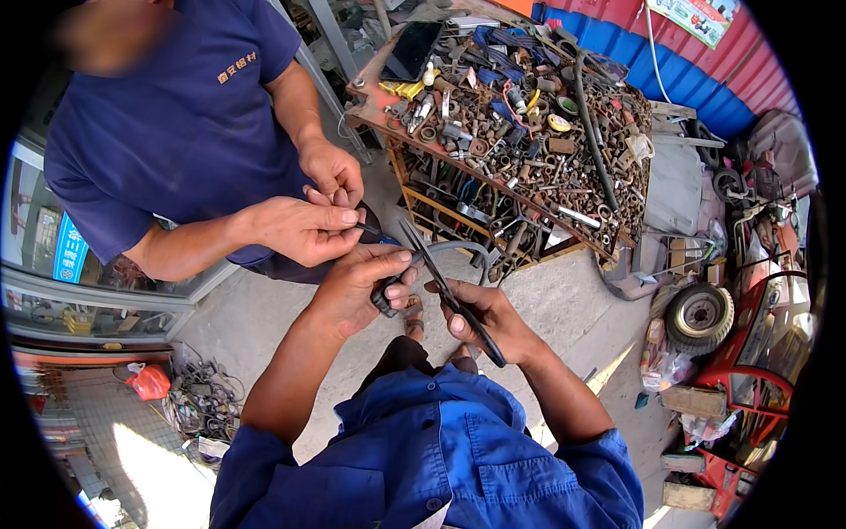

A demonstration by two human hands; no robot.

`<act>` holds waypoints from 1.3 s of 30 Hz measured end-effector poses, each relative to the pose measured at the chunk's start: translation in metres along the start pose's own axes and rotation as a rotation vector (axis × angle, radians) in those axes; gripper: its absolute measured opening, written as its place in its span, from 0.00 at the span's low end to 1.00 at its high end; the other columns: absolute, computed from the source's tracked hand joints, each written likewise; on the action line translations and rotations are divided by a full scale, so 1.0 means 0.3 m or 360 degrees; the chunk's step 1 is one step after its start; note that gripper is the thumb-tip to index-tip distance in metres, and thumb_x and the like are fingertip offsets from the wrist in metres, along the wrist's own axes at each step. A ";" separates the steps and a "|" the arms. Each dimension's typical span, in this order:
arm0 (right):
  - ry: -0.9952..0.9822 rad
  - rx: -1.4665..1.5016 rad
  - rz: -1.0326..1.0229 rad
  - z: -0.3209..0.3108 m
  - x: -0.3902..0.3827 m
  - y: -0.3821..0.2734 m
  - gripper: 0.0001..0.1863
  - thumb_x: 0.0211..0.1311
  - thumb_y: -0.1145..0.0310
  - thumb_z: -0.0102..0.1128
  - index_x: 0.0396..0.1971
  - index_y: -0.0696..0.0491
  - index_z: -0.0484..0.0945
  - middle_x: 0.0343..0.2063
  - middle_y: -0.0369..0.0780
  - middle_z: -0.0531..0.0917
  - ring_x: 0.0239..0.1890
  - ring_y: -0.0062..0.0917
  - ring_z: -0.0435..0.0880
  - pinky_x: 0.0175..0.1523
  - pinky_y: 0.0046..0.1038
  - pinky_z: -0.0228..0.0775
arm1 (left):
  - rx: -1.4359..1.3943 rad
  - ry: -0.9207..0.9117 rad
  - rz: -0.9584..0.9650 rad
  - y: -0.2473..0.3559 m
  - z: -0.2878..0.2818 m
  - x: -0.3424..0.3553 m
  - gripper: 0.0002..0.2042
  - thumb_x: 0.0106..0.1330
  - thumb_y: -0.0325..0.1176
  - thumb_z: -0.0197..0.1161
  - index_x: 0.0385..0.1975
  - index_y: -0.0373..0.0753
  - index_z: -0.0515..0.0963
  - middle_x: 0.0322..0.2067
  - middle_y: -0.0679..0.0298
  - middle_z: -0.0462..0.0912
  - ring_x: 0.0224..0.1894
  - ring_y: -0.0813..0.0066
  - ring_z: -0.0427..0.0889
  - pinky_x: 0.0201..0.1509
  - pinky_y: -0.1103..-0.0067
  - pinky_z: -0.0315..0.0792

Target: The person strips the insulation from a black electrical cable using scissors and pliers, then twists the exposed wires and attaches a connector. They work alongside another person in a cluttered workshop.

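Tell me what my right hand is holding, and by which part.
Your right hand holds a scissor-like cutting tool by its dark handle end, with the blades pointing away from your body.

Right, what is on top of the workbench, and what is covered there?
The workbench top holds a heap of small metal parts, a long dark tube across them, and a flat black panel. The heap hides whatever lies beneath.

The scissor blades (pixel 425 254) are smooth metal, the cable (pixel 465 245) matt plastic, the buttoned shirt (pixel 370 450) cloth, the heaped parts (pixel 529 163) rough metal.
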State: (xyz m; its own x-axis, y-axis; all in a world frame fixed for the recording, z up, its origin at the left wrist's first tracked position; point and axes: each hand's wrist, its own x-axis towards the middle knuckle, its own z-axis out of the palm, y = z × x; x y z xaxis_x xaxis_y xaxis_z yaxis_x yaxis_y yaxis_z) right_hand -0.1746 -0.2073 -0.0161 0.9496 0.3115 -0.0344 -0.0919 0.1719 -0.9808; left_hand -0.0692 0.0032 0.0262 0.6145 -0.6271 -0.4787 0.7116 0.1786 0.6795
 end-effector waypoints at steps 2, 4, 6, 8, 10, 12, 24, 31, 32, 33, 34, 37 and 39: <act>0.0003 0.0008 0.0011 -0.002 0.000 0.001 0.34 0.68 0.50 0.64 0.62 0.62 0.71 0.27 0.30 0.73 0.30 0.13 0.70 0.36 0.20 0.64 | 0.0016 0.0002 -0.0006 0.006 0.002 0.001 0.08 0.72 0.32 0.59 0.34 0.32 0.76 0.30 0.63 0.76 0.25 0.82 0.71 0.29 0.81 0.66; 0.0007 0.0038 0.0030 -0.002 0.000 -0.004 0.34 0.67 0.50 0.64 0.62 0.62 0.72 0.27 0.30 0.74 0.30 0.13 0.71 0.35 0.20 0.65 | 0.0007 -0.0015 -0.0024 0.007 -0.005 0.002 0.08 0.73 0.32 0.58 0.35 0.32 0.76 0.30 0.62 0.76 0.25 0.81 0.71 0.29 0.80 0.67; 0.0015 0.0073 0.0049 -0.001 0.000 -0.014 0.34 0.67 0.50 0.64 0.61 0.62 0.72 0.26 0.31 0.74 0.29 0.14 0.71 0.35 0.21 0.65 | -0.0016 -0.0008 -0.0037 0.014 -0.004 0.006 0.09 0.72 0.32 0.56 0.36 0.32 0.75 0.30 0.61 0.76 0.25 0.79 0.71 0.30 0.80 0.67; 0.0017 0.0093 0.0072 -0.001 0.000 -0.019 0.34 0.67 0.50 0.64 0.61 0.62 0.72 0.26 0.31 0.74 0.29 0.14 0.71 0.35 0.21 0.65 | -0.0059 0.0029 -0.0052 0.016 0.003 0.004 0.09 0.71 0.33 0.54 0.36 0.32 0.74 0.30 0.60 0.77 0.25 0.77 0.71 0.31 0.78 0.68; 0.0011 0.0099 0.0101 -0.003 0.001 -0.021 0.33 0.67 0.51 0.65 0.61 0.62 0.72 0.26 0.31 0.74 0.28 0.14 0.72 0.35 0.21 0.65 | -0.0114 0.0004 -0.0093 0.026 0.002 0.003 0.10 0.69 0.33 0.52 0.37 0.31 0.74 0.31 0.59 0.77 0.26 0.75 0.72 0.32 0.77 0.68; 0.0009 0.0092 0.0053 -0.004 0.004 -0.020 0.33 0.67 0.51 0.65 0.61 0.62 0.72 0.25 0.31 0.74 0.28 0.14 0.72 0.35 0.21 0.66 | -0.0121 -0.0018 -0.0107 0.030 0.000 0.003 0.11 0.67 0.33 0.51 0.37 0.31 0.74 0.31 0.58 0.77 0.27 0.74 0.72 0.33 0.76 0.68; -0.0001 0.0098 0.0051 -0.011 0.011 -0.012 0.33 0.67 0.53 0.65 0.61 0.62 0.72 0.26 0.31 0.75 0.29 0.14 0.72 0.37 0.21 0.67 | -0.0133 -0.0032 -0.0073 0.029 -0.005 0.003 0.12 0.63 0.24 0.53 0.42 0.25 0.75 0.31 0.58 0.78 0.26 0.75 0.73 0.32 0.77 0.68; -0.0014 0.0148 0.0066 -0.008 0.012 -0.016 0.32 0.67 0.53 0.65 0.60 0.63 0.73 0.26 0.31 0.75 0.29 0.14 0.73 0.37 0.21 0.67 | -0.0112 -0.0058 -0.0045 0.029 -0.008 -0.001 0.10 0.64 0.23 0.53 0.41 0.25 0.75 0.30 0.58 0.78 0.26 0.75 0.73 0.32 0.76 0.69; -0.0010 0.0139 0.0063 -0.008 0.012 -0.015 0.32 0.67 0.52 0.65 0.60 0.63 0.73 0.26 0.31 0.75 0.29 0.14 0.73 0.37 0.21 0.67 | -0.0104 -0.0064 -0.0042 0.029 -0.010 -0.001 0.10 0.64 0.23 0.52 0.40 0.25 0.75 0.30 0.57 0.78 0.26 0.75 0.74 0.32 0.76 0.69; -0.0007 0.0130 0.0060 -0.008 0.013 -0.012 0.32 0.67 0.52 0.65 0.60 0.63 0.73 0.26 0.31 0.75 0.29 0.14 0.73 0.37 0.21 0.67 | -0.0105 -0.0065 -0.0044 0.030 -0.009 -0.001 0.09 0.64 0.24 0.53 0.40 0.25 0.75 0.30 0.57 0.78 0.26 0.75 0.74 0.32 0.76 0.69; -0.0003 0.0120 0.0056 -0.009 0.014 -0.009 0.32 0.67 0.52 0.65 0.60 0.62 0.73 0.26 0.31 0.75 0.29 0.14 0.73 0.37 0.21 0.67 | -0.0105 -0.0066 -0.0045 0.032 -0.005 -0.002 0.09 0.64 0.24 0.53 0.40 0.25 0.75 0.30 0.57 0.78 0.26 0.75 0.74 0.32 0.76 0.69; -0.0002 0.0082 0.0014 -0.008 0.015 -0.002 0.33 0.67 0.52 0.65 0.60 0.62 0.73 0.25 0.31 0.75 0.29 0.14 0.73 0.36 0.21 0.67 | -0.0101 -0.0073 -0.0047 0.032 -0.007 -0.002 0.09 0.65 0.24 0.53 0.39 0.25 0.75 0.30 0.57 0.78 0.26 0.75 0.74 0.32 0.76 0.69; -0.0008 0.0094 0.0039 -0.008 0.015 -0.007 0.33 0.67 0.51 0.65 0.60 0.63 0.73 0.25 0.31 0.75 0.29 0.14 0.73 0.36 0.21 0.67 | -0.0100 -0.0072 -0.0047 0.033 -0.009 -0.003 0.09 0.65 0.24 0.53 0.39 0.25 0.75 0.30 0.57 0.78 0.26 0.75 0.73 0.32 0.77 0.69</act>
State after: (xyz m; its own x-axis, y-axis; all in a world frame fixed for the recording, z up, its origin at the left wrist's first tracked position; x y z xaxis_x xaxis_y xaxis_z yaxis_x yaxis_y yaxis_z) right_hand -0.1694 -0.2084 -0.0147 0.9454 0.3210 -0.0570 -0.1326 0.2190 -0.9667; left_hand -0.0619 0.0078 0.0317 0.5779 -0.6664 -0.4712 0.7500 0.2060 0.6285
